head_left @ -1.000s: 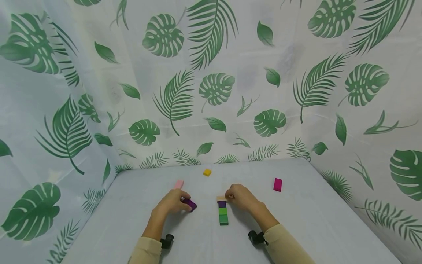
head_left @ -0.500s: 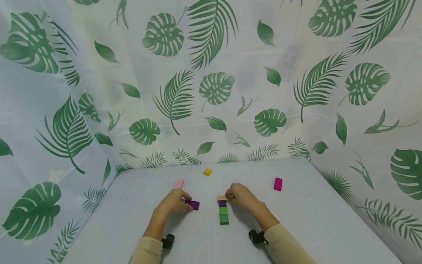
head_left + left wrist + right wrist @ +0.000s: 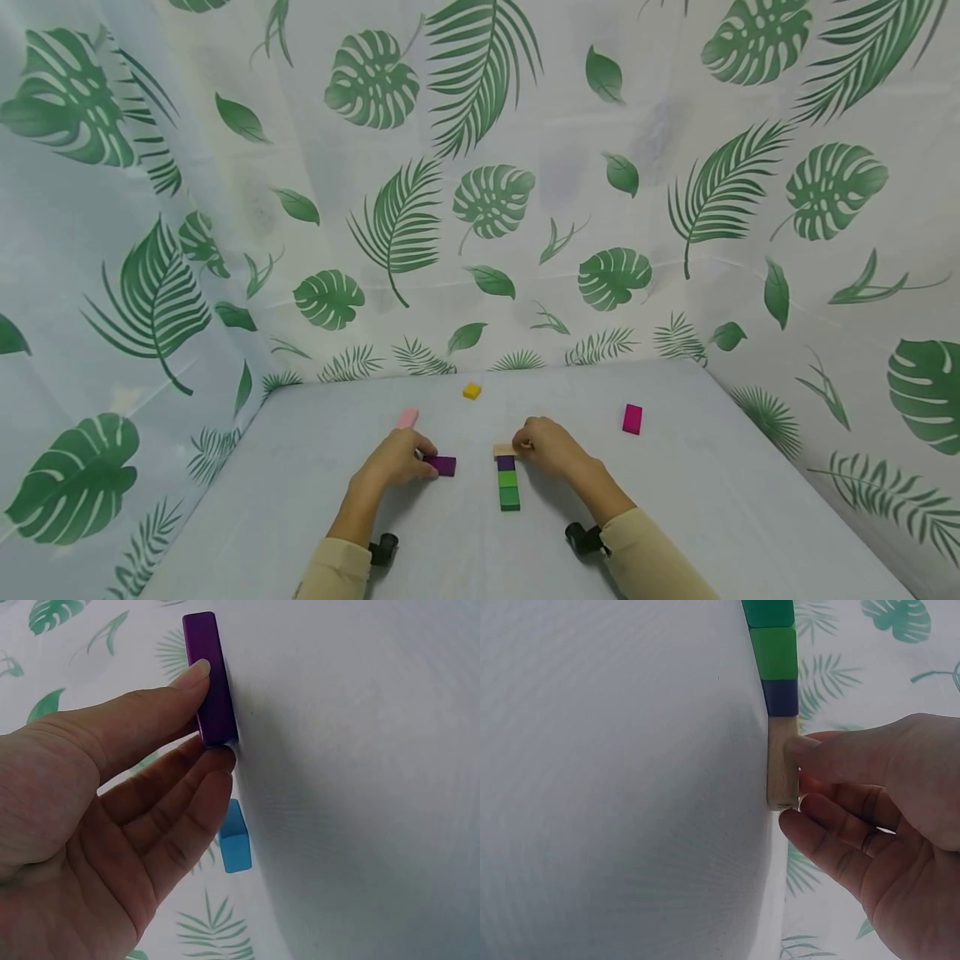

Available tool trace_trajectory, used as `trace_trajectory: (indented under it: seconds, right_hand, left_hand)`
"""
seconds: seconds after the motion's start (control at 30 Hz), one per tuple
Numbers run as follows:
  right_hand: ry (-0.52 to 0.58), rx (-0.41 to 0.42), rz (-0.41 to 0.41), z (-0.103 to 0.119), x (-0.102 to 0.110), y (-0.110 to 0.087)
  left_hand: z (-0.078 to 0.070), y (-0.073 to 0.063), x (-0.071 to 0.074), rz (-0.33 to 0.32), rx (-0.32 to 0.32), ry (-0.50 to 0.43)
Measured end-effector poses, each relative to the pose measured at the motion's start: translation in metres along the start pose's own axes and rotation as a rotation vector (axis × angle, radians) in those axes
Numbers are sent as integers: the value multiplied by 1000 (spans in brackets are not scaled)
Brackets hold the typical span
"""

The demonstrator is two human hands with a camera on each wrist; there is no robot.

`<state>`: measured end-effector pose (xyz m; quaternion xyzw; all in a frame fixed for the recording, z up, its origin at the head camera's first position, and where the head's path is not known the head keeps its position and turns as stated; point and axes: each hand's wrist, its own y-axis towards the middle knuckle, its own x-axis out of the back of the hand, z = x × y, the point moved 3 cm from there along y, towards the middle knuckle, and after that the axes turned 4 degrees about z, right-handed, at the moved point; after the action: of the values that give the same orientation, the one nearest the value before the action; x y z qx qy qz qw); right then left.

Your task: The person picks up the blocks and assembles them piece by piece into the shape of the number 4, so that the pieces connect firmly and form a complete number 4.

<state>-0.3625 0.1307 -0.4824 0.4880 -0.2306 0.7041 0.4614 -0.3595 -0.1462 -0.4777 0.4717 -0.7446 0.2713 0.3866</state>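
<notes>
My left hand (image 3: 396,456) pinches one end of a purple block (image 3: 442,465) low over the table, left of a short row of blocks. In the left wrist view the thumb lies on the face of the purple block (image 3: 210,682), with fingertips behind and below it. My right hand (image 3: 550,446) holds a plain wooden block (image 3: 781,761) between thumb and fingers, at the far end of the row. The wooden block lies crosswise against a dark blue block (image 3: 506,463), followed by a light green block (image 3: 507,479) and a darker green block (image 3: 509,498).
Behind my left hand lies a pink block (image 3: 407,418). Farther back sits a yellow block (image 3: 472,392), and a magenta block (image 3: 632,419) stands to the right. A blue block (image 3: 235,838) shows past my left fingers. Leaf-patterned curtains (image 3: 555,167) border the white table.
My left hand has turned the purple block from slanting to lying level, pointing at the row, and moved it slightly right. My right hand and the row have stayed put.
</notes>
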Motion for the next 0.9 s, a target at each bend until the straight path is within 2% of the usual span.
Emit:
trace_trajectory:
  seconds: [0.13, 0.53, 0.77, 0.9]
  right_hand:
    - [-9, 10, -5, 0, -1, -1]
    - [-14, 33, -20, 0, 0, 0]
    - [-29, 36, -10, 0, -1, 0]
    - [-32, 35, -9, 0, 0, 0]
  left_hand:
    - [0, 0, -1, -1, -19, -1]
    - [-1, 4, -4, 3, -19, -24]
    - [-3, 6, -8, -15, -41, 1]
    - [-4, 7, -9, -24, -22, -6]
